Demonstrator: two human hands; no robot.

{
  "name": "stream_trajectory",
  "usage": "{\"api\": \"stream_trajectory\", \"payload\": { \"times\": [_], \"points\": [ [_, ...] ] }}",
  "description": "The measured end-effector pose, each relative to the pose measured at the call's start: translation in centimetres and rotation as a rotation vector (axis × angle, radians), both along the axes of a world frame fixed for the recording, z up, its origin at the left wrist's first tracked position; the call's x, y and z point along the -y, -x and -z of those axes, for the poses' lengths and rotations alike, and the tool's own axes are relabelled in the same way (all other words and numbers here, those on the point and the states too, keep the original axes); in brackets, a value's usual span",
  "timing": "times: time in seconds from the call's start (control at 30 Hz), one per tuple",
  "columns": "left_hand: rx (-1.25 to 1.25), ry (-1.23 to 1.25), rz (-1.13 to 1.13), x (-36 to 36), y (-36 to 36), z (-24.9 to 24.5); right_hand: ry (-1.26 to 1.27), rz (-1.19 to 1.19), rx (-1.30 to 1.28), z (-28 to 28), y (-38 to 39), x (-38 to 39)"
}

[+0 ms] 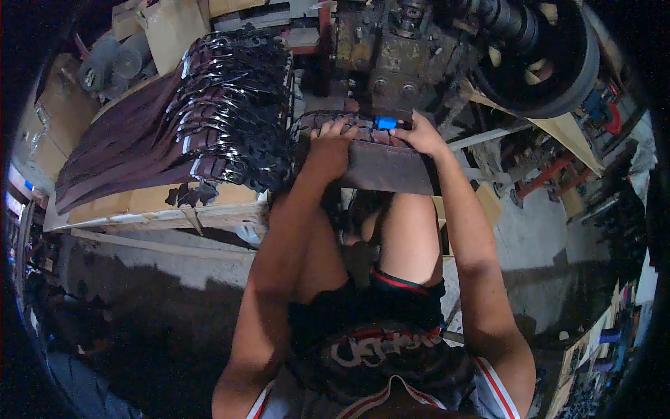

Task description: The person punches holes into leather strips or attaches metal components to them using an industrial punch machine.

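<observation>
My left hand (pixel 331 143) lies over the dark strip-like pieces (pixel 363 133) along the far edge of a brown work plate (pixel 391 169). Its fingers are stretched out and rest on top of them. At the right end of that row, my right hand (pixel 421 135) is closed at the fingertips against a small bright blue block (pixel 385 123). The exact shape of the block is too small to make out. Just beyond both hands stands a worn, greasy machine (pixel 401 70).
To the left, a heap of dark brown straps (pixel 150 126) with shiny metal parts (pixel 216 105) lies on a cardboard-covered table (pixel 167 207). A large wheel (pixel 590 70) is at upper right. A red metal stand (pixel 548 178) is on the floor at right.
</observation>
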State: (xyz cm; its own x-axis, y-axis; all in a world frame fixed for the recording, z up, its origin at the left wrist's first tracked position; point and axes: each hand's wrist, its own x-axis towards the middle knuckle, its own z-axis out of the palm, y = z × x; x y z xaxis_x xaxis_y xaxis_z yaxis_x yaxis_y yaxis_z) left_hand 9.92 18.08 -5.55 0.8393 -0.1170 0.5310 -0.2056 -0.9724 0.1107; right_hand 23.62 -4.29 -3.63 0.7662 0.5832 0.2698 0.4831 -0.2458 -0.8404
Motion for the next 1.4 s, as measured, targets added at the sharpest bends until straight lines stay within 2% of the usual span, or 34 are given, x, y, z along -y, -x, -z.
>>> {"api": "stream_trajectory", "payload": {
  "times": [0.47,0.57,0.67,0.77,0.87,1.1,1.27,1.4],
  "points": [
    [0.037,0.142,0.003,-0.5,-1.2,1.1,0.093,0.020,0.050,1.0,-1.2,0.3],
    [0.046,0.158,0.017,-0.9,-1.5,1.5,-0.065,-0.024,0.056,2.2,-3.6,1.5],
    [0.035,0.117,-0.040,-0.4,-0.6,0.6,0.293,0.188,0.284,-1.0,-0.4,2.4],
    [0.000,0.118,-0.034,-0.7,-0.7,0.8,0.172,0.078,0.217,0.1,-0.8,3.0],
    [-0.028,0.099,-0.037,-0.9,-1.0,1.0,0.149,0.009,0.265,0.5,-1.1,3.3],
    [-0.009,0.146,-0.017,-1.0,-0.3,0.7,0.202,0.014,0.253,-0.3,-0.2,3.4],
    [-0.077,0.133,-0.038,-1.0,0.4,0.1,0.310,0.139,0.265,-1.9,2.5,3.0],
    [-0.032,0.139,-0.063,-0.8,0.6,0.2,0.327,0.135,0.302,-1.4,2.2,3.2]
  ]
}}
